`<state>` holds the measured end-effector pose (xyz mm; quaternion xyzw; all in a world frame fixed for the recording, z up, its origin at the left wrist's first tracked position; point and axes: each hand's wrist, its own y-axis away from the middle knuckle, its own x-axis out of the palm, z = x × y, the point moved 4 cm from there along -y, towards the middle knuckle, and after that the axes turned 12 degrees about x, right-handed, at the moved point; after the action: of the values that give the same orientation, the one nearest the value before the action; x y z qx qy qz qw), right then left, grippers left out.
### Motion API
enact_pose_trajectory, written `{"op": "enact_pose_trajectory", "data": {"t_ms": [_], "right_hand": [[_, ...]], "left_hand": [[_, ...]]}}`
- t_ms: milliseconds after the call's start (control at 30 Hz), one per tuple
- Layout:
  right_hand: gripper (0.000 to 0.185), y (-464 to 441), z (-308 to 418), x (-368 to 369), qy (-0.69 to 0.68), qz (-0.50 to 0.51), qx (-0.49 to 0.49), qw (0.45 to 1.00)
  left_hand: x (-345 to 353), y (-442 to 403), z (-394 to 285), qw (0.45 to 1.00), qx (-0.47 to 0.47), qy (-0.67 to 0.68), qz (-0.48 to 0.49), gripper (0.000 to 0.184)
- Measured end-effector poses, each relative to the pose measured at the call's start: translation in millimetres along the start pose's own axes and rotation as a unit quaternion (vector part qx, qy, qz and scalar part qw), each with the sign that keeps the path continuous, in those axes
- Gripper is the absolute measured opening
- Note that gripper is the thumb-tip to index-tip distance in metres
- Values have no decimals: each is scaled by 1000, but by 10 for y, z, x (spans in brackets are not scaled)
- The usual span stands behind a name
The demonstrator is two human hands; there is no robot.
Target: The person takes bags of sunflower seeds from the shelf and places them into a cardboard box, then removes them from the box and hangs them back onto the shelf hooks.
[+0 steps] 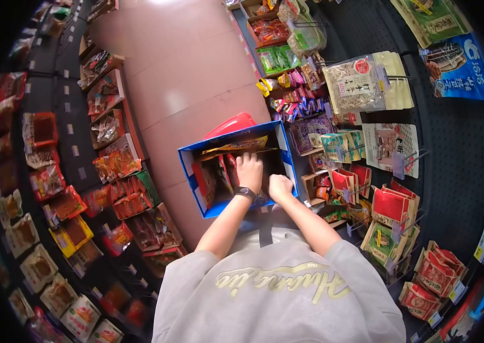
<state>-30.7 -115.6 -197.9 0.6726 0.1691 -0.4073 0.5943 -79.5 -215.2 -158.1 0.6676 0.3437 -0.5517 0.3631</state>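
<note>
A blue-rimmed cardboard box [195, 191] is tilted in front of my body, with several snack packets standing inside it. My left hand [249, 170], with a dark band on the wrist, reaches into the box, back of the hand up and fingers slightly apart. Just left of it stand red packets [230, 166]; a yellow packet [236, 146] lies along the far wall. My right hand [280, 187] is closed at the near right part of the box; what its fingers hold is hidden. Behind the far wall shows a red rounded plastic object [231, 124].
A tiled aisle floor [173, 74] runs ahead. Shelves with boxed snack packets [117, 163] line the left side. On the right, hooks carry hanging bags such as a seed pouch [356, 86], red bags [393, 206] and a blue bag [462, 68]. The hooks stick out towards me.
</note>
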Motion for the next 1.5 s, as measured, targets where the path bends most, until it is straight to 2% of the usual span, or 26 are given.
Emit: {"op": "enact_pose_trajectory", "data": {"t_ms": [200, 300, 433, 567, 667, 700, 800, 833, 933, 1033, 1100, 1133, 1167, 1200, 1233, 1333, 1467, 1500], "right_hand": [[13, 25, 15, -48, -16, 10, -21, 1000], [8, 161, -10, -138, -104, -106, -65, 987], [4, 421, -86, -413, -174, -210, -114, 955], [6, 667, -169, -821, -255, -274, -188, 908], [7, 858, -272, -1141, -364, -273, -231, 860], [6, 943, -313, -1237, -386, -269, -209, 857], [5, 1235, -426, -1612, -495, -281, -194, 799], [12, 1285, -490, -1689, -460, -346, -218, 788], [13, 1500, -664, -1857, -632, -248, -208, 704], [15, 1770, -914, -1967, -679, -262, -216, 651], [15, 2025, -1090, -2088, -714, -284, -229, 597], [15, 2141, -1215, -2102, -718, -306, -211, 588], [14, 2252, -1336, -2097, -722, -328, -193, 578], [14, 2336, -1458, -2091, -726, -351, -176, 565], [13, 2420, -1603, -2096, -697, -396, -156, 578], [12, 2616, -2024, -2023, -745, -403, -125, 516], [10, 2905, -2614, -1853, -761, -441, -73, 471], [10, 2986, -2770, -1796, -756, -445, -93, 471]], "left_hand": [[-32, -6, 204, 1000, 24, 10, 2, 14], [-182, 67, 323, 999, 30, 18, -9, 15], [-442, 203, 336, 997, 60, 20, -44, 11], [-983, 307, 306, 981, 31, 148, -122, 6], [-1393, 376, 323, 955, 33, 251, -152, 2], [-1480, 405, 315, 945, 27, 288, -155, 3], [-1838, 415, 180, 919, 26, 340, -200, 10], [-1966, 397, 111, 911, 47, 346, -218, 11], [-2285, 331, -159, 865, 102, 433, -233, 8], [-2305, 243, -494, 689, 111, 677, -232, 7], [-2405, 202, -798, 660, 122, 716, -193, 8], [-2446, 186, -947, 644, 129, 734, -170, 10], [-2429, 172, -1077, 661, 147, 719, -156, 12], [-2432, 162, -1237, 647, 151, 735, -137, 10], [-2421, 161, -1393, 644, 156, 739, -124, 10], [-2431, 146, -1912, 639, 193, 738, -95, 12], [-2509, 155, -2634, 655, 221, 720, -55, 14], [-2544, 158, -2808, 653, 238, 717, -54, 14]]}}
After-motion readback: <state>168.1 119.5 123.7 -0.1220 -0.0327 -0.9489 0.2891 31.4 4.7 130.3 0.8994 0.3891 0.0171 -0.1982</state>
